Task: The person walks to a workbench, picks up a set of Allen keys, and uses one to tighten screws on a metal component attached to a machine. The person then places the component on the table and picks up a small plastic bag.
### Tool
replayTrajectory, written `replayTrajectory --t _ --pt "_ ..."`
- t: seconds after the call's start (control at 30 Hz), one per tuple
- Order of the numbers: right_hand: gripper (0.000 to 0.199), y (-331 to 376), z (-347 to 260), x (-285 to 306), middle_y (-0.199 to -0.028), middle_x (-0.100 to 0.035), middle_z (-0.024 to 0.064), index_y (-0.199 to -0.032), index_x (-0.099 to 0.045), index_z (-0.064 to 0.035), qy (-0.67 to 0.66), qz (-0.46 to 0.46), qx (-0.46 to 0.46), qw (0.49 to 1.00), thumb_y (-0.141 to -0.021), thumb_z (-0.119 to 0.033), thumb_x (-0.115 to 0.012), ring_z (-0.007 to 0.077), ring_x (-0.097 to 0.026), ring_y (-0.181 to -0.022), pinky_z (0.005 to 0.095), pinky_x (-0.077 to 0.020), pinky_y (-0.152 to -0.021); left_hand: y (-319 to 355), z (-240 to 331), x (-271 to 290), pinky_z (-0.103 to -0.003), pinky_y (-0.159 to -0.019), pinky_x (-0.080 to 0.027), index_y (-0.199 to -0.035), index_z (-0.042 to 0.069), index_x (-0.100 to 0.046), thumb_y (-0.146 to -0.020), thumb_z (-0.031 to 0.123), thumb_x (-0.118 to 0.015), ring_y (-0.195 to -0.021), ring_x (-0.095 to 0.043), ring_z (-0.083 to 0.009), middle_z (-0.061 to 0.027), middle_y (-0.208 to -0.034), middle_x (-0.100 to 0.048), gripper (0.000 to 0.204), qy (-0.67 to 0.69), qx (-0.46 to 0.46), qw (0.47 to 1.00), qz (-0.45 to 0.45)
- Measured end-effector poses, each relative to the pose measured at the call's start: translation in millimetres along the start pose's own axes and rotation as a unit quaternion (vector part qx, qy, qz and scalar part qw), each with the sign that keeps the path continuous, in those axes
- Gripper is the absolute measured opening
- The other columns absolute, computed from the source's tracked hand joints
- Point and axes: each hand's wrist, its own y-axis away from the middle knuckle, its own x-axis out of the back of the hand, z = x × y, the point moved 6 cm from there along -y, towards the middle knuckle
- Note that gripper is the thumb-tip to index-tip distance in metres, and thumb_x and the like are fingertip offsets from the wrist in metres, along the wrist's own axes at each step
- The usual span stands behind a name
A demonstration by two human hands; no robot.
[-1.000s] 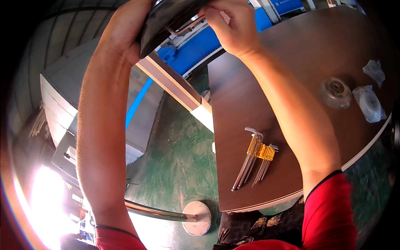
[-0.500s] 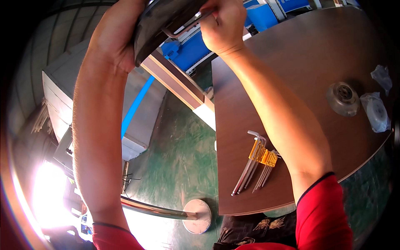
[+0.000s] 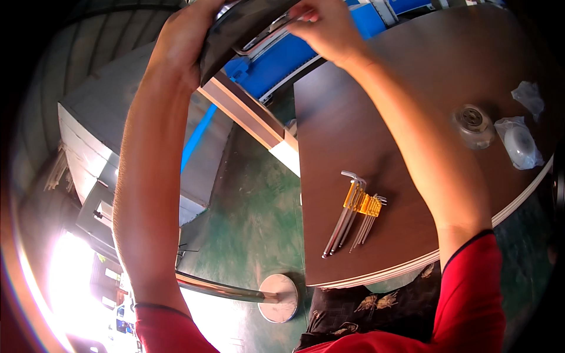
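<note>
At the top edge is a dark, curved, smooth-surfaced part [image 3: 226, 44], partly cut off by the frame. My left hand [image 3: 185, 38] is wrapped against its left side, with the fingers mostly hidden behind it. A bent metal hex key [image 3: 262, 42] runs along the part's lower right side, its bent end against the part. My right hand [image 3: 329, 26] has its fingers closed at the key's far end. Below my right forearm, a hex key set [image 3: 359, 206] in a yellow holder lies on the brown table [image 3: 347, 141].
On the table's right side lie a round metal piece [image 3: 472, 119] in clear plastic, a wrapped white piece [image 3: 519, 143] and a crumpled clear bag [image 3: 528, 99]. A post with a round base [image 3: 278, 298] stands on the green floor. Blue equipment [image 3: 276, 65] is beyond.
My right hand has moved right, and its fingers look looser at the key's end. The dark part and my left hand have shifted slightly right in view.
</note>
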Motion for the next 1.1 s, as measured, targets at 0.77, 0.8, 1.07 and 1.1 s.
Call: replayTrajectory --t 0.77,0.8,1.07,1.1 --pt "0.034 -36 -38 19 -0.083 -0.073 0.0004 -0.095 -0.075 -0.0115 -0.037 -0.321 -0.435 0.841 -0.074 -0.037 -0.083 0.0115 -0.068 -0.081 0.0289 -0.0492 -0.071 0 10 11 -0.031 -0.061 -0.054 -0.094 -0.006 -0.071 -0.082 0.018 -0.070 -0.066 -0.066 -0.0189 -0.0129 -0.082 -0.070 0.026 -0.059 -0.089 0.994 0.028" --pt "0.039 -27 -29 24 -0.082 -0.073 0.0004 -0.095 -0.076 -0.0108 -0.049 -0.301 -0.415 0.857 -0.071 -0.040 -0.084 0.0110 -0.067 -0.081 0.0290 -0.0492 -0.069 11 14 1 -0.032 -0.063 -0.054 -0.093 -0.005 -0.072 -0.083 0.019 -0.071 -0.069 -0.066 -0.0179 -0.0112 -0.082 -0.070 0.026 -0.074 -0.101 0.992 0.025" --pt "0.048 -66 -53 42 -0.074 -0.071 0.0025 -0.082 -0.077 -0.0128 0.143 -0.341 -0.353 0.859 -0.060 -0.054 -0.087 0.0161 -0.066 -0.073 0.0300 -0.0498 -0.069 -5 15 6 -0.032 -0.072 -0.052 -0.098 -0.002 -0.073 -0.084 0.027 -0.074 -0.079 -0.066 -0.0156 -0.0084 -0.089 -0.073 0.032 -0.061 -0.192 0.979 0.030" --pt "0.049 -73 -59 47 -0.073 -0.071 0.0033 -0.080 -0.077 -0.0124 0.189 -0.353 -0.337 0.852 -0.059 -0.056 -0.087 0.0173 -0.067 -0.073 0.0306 -0.0500 -0.070 -3 18 5 -0.032 -0.073 -0.052 -0.100 -0.002 -0.073 -0.084 0.028 -0.074 -0.081 -0.067 -0.0163 -0.0090 -0.091 -0.073 0.034 -0.088 -0.195 0.976 0.039"
